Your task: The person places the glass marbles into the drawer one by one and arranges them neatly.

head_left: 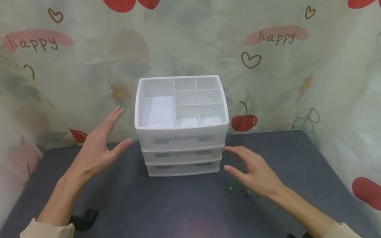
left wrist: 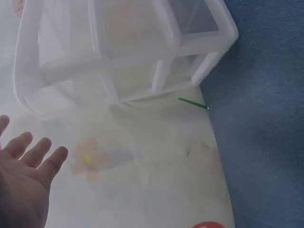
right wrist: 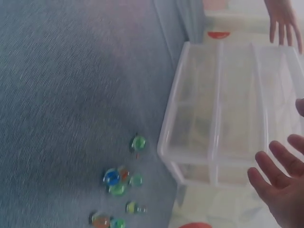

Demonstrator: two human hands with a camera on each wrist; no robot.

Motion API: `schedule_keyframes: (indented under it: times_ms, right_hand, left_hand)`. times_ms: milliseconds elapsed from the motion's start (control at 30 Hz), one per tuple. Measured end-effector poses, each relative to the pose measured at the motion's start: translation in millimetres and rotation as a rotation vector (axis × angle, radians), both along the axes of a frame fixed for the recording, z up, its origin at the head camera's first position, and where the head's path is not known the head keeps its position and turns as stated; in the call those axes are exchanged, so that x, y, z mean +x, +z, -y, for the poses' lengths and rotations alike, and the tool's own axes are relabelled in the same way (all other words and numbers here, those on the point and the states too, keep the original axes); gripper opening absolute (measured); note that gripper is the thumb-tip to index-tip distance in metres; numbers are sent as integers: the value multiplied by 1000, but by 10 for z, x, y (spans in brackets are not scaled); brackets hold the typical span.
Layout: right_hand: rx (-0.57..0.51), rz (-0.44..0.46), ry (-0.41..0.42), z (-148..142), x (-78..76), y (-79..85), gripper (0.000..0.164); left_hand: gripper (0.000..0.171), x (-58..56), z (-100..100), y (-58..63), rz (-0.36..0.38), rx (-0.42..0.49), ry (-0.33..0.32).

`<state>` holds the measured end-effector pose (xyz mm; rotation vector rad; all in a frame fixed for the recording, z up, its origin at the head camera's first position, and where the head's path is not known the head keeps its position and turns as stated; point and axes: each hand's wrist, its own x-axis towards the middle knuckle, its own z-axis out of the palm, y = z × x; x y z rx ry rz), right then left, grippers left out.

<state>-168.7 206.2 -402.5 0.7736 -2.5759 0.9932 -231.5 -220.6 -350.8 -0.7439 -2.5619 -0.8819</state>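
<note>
A white plastic drawer organizer (head_left: 183, 136) stands upright at the back of the table, with three stacked drawers and a divided tray on top. To its left is my left hand (head_left: 96, 150), fingers stretched towards the box and a gap between them. My right hand (head_left: 257, 173) hovers by the organizer's lower right side with its fingers slightly bent, holding nothing; whether a fingertip touches the box I cannot tell. The right wrist view shows that hand (right wrist: 285, 190) beside the see-through drawers (right wrist: 237, 104). Several small glass marbles (right wrist: 111, 177) lie on the table near it, green, blue and reddish.
A dark grey-blue cloth (head_left: 138, 235) covers the table. Pale curtains (head_left: 184, 32) printed with cherries, hearts and "happy" hang behind and at both sides, close to the organizer's back. A thin green line (left wrist: 192, 102) shows near the table edge in the left wrist view.
</note>
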Motion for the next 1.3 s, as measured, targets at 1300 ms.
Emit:
schedule_keyframes:
  times_ms: [1300]
  right_hand:
    - [-1078,823,201,897,-261,-201,47]
  left_hand:
    - [80,-413,-526,157,228,294,-33]
